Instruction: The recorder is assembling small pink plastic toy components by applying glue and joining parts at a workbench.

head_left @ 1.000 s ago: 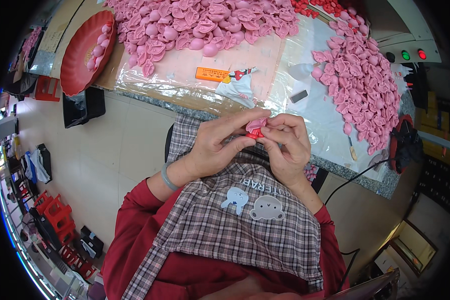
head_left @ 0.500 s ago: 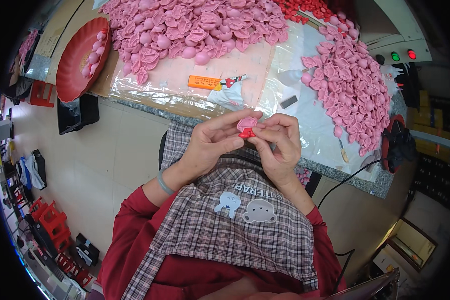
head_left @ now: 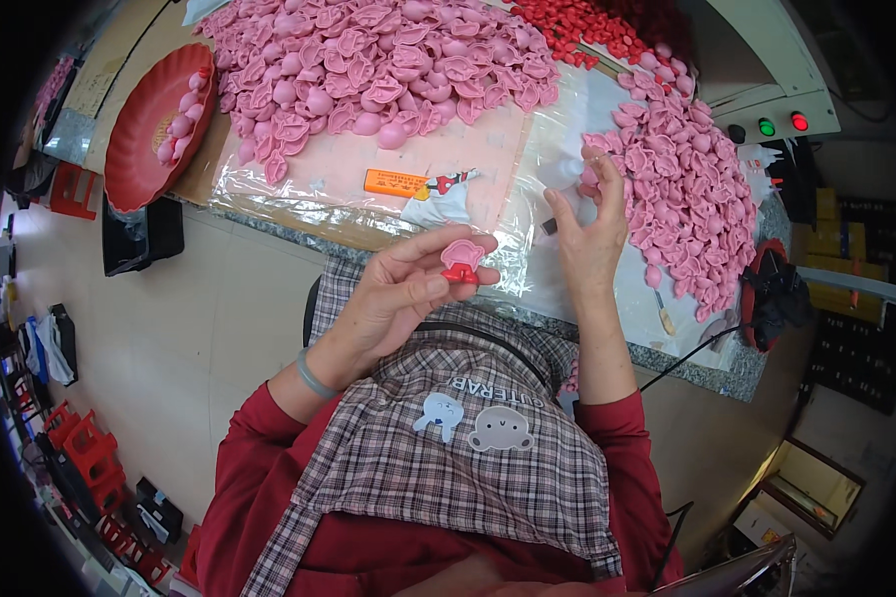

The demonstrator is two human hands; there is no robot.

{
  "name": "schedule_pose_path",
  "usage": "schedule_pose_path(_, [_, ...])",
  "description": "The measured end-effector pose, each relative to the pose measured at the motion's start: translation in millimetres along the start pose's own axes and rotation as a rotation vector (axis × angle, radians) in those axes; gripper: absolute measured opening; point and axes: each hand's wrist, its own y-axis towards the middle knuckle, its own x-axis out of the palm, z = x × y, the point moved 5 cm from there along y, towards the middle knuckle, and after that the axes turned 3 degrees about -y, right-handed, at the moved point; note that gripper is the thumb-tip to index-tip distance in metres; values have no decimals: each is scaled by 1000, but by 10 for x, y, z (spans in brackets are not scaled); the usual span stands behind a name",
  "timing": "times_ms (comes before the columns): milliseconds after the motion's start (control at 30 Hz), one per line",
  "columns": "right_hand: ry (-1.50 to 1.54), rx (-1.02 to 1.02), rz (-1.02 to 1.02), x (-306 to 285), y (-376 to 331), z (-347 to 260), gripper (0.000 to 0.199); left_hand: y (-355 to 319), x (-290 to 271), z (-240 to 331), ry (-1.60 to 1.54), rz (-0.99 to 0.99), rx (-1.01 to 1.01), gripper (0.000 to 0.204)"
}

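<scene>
My left hand (head_left: 393,289) is closed, pinching a small moulded piece (head_left: 462,259) between thumb and fingers. The piece has a pink hollow, scalloped upper part and a glossy red lower part. Farther right, my right hand (head_left: 592,224) stretches over the table with thumb and fingers apart. Its fingers are beside a small whitish translucent bottle (head_left: 565,173) and a pink rounded piece (head_left: 589,177), partly hidden by the fingers. Just beyond lies the right-hand pile of pink pieces (head_left: 692,199).
A larger pink pile (head_left: 378,70) covers the table's far side, with red pieces (head_left: 567,30) behind. On the left stands a red scalloped bowl (head_left: 134,149). An orange packet (head_left: 393,182), a dark small block (head_left: 551,226) and a wooden-handled tool (head_left: 664,313) lie nearer.
My right hand has let go of the pink-and-red piece and moved forward and right toward the bottle. My left hand keeps the piece. The view has shifted slightly.
</scene>
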Motion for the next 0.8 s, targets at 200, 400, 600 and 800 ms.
schedule_pose_path(200, [0,-33,-49,9,47,180,37,-23,48,33,-31,-15,-23,48])
schedule_pose_path(400, [569,83,-148,-176,-202,-93,34,-18,25,-38,-3,-6,-62,51])
schedule_pose_path(600, [681,204,-239,-313,-462,-35,45,-7,86,-37,5,-32,-88,54])
schedule_pose_path(800, [628,169,-126,-416,-485,-307,55,-8,76,-76,17,-57,-60,48])
